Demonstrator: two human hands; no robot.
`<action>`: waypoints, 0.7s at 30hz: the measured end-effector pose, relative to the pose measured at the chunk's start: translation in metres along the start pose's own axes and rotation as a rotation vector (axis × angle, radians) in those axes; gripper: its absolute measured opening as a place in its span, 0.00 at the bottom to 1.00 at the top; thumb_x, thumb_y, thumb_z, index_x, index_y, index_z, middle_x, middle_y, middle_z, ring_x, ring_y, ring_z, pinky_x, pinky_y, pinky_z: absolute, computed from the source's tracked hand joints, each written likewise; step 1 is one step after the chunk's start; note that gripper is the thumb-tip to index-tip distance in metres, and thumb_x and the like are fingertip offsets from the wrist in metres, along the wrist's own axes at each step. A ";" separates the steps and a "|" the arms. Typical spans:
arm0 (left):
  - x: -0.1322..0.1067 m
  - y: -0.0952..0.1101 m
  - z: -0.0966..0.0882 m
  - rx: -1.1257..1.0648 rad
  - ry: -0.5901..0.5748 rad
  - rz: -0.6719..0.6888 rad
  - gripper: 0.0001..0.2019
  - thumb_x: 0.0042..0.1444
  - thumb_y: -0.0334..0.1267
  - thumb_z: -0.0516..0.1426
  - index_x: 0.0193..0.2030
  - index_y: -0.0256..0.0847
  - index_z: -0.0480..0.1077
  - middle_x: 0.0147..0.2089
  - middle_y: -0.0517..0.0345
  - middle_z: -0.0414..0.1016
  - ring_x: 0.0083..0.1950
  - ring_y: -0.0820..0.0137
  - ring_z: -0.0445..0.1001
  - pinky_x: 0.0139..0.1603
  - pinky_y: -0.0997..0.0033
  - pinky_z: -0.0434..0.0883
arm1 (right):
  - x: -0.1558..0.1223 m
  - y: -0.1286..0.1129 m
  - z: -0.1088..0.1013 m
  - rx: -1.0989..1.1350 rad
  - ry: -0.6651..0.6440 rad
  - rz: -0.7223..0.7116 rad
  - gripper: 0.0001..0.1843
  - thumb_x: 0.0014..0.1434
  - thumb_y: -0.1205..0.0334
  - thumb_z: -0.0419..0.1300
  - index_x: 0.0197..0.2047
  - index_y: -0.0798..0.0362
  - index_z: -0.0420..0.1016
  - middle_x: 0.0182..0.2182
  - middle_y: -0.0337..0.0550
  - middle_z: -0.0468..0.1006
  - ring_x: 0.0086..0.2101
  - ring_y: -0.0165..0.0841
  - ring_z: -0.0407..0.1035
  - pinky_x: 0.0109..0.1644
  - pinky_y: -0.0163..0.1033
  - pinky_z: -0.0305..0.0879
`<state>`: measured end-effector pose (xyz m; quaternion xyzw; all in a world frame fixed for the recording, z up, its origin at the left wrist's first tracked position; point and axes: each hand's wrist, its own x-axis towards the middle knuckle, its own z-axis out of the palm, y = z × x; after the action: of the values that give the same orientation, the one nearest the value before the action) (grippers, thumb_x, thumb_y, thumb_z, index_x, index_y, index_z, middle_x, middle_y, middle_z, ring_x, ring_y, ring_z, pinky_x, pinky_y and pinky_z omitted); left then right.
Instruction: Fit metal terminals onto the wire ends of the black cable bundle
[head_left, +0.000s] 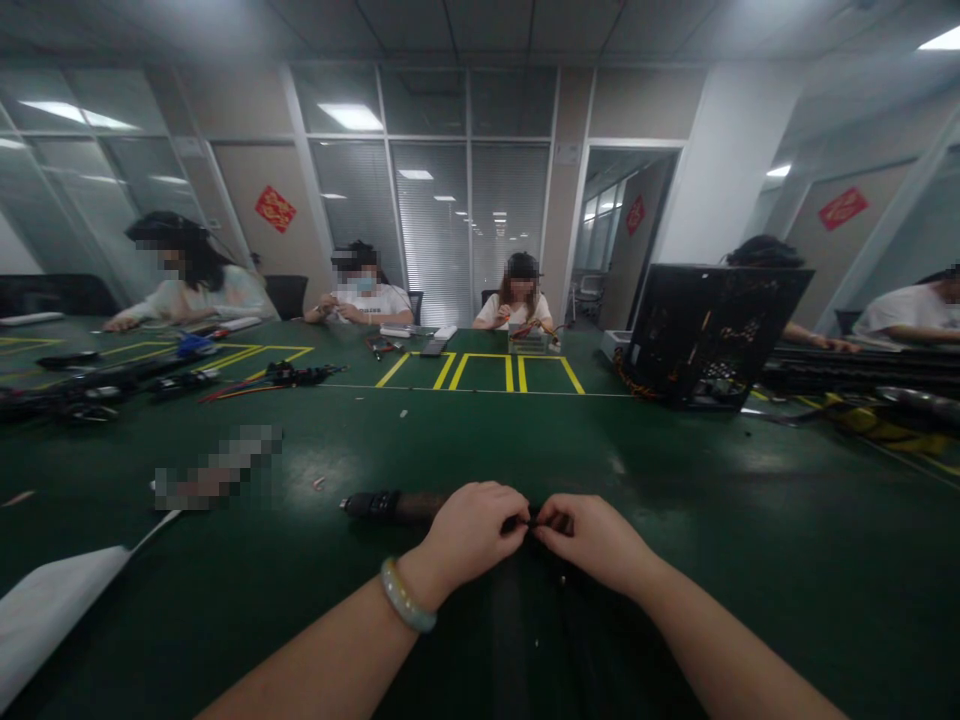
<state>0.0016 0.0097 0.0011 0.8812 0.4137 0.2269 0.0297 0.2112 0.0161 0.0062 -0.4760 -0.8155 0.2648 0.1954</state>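
Observation:
Over the green tabletop, my left hand (476,525) and my right hand (596,540) meet with fingers and thumbs pinched together. Between the fingertips is something small and dark, too hidden to name. A tool like an electric screwdriver (397,506), with a black ringed nose and a brownish body, lies on its side, pointing left. Its rear end disappears behind my left hand, so I cannot tell whether that hand touches it. Below the hands the tabletop is dark, and a tiny bright spot shows near my right wrist. A pale bangle (406,598) circles my left wrist.
A black computer case (716,335) stands at the right. Dark cables and parts (281,376) lie at the left. A white sheet (64,620) sits at the lower left, near a blurred-out item. Across the green table (480,425), several people sit working beside yellow tape markings.

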 end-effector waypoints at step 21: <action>-0.001 0.004 -0.007 0.034 -0.025 -0.053 0.08 0.57 0.36 0.60 0.44 0.44 0.68 0.41 0.60 0.74 0.43 0.66 0.72 0.45 0.65 0.66 | 0.003 0.002 0.009 0.034 0.007 0.023 0.06 0.60 0.60 0.58 0.35 0.50 0.76 0.29 0.37 0.78 0.28 0.31 0.70 0.29 0.31 0.55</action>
<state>0.0014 0.0052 0.0078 0.8730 0.4405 0.2076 0.0258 0.2063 0.0176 -0.0018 -0.4828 -0.8048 0.2791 0.2034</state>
